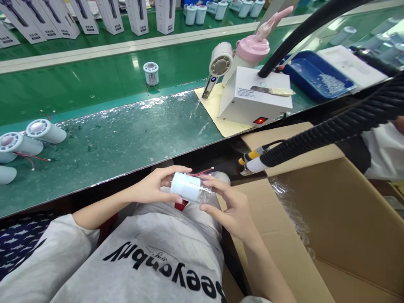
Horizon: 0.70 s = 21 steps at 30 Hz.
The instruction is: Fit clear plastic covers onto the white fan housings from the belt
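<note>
Above my lap, a light-blue cylindrical housing [186, 186] lies on its side between both hands. The fingers and thumb of my left hand [156, 185] grip its left end. A clear plastic sleeve [205, 193] covers the right end, and my right hand [232, 206] pinches it from the side. Red and dark wires stick out behind the housing. On the bench's left, several similar blue cylinders [47, 130] lie on their sides with thin wires. One more blue cylinder [151, 74] stands upright farther back, its wires hanging down.
A white box-shaped machine [259, 94] with a lit red switch stands on the bench, a knife [273, 91] on top. Beside it are a handheld fan [219, 63] and pink-lidded bottle [252, 48]. A ribbed black hose [331, 126] crosses above an open cardboard box [347, 219].
</note>
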{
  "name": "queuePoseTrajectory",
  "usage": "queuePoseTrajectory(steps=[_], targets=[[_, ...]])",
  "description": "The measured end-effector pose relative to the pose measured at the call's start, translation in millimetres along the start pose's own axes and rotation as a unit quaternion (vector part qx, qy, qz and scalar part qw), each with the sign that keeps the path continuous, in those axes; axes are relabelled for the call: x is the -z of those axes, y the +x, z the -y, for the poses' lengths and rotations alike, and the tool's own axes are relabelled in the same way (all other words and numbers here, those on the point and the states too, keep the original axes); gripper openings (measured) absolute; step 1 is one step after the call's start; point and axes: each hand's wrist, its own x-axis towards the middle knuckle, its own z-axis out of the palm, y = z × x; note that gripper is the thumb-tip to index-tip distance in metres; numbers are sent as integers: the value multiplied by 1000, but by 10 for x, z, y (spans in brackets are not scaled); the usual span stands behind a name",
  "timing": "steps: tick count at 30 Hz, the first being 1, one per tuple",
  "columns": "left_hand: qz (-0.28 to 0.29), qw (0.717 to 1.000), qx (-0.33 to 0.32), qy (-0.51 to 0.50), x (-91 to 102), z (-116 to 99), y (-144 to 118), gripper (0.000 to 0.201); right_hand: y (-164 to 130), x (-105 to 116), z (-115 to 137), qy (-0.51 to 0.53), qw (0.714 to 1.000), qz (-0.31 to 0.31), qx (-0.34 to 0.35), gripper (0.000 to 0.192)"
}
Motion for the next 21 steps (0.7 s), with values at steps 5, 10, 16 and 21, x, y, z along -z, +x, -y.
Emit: queuePoseTrajectory(steps=[5, 10, 16, 21], targets=[[-65, 992, 64, -92, 79, 5, 30, 57, -109, 128, 57, -43, 995, -83, 17, 38], [-70, 980, 111, -149, 126, 20, 124, 62, -272, 252, 190, -80, 986, -147, 4, 36], [-83, 973, 170, -134, -17, -24, 349, 63, -1057, 493, 363, -201, 920, -329, -71, 37], [-67, 959, 242, -128, -176, 113, 544, 29, -2913, 548, 459, -440, 463, -746, -189, 54]])
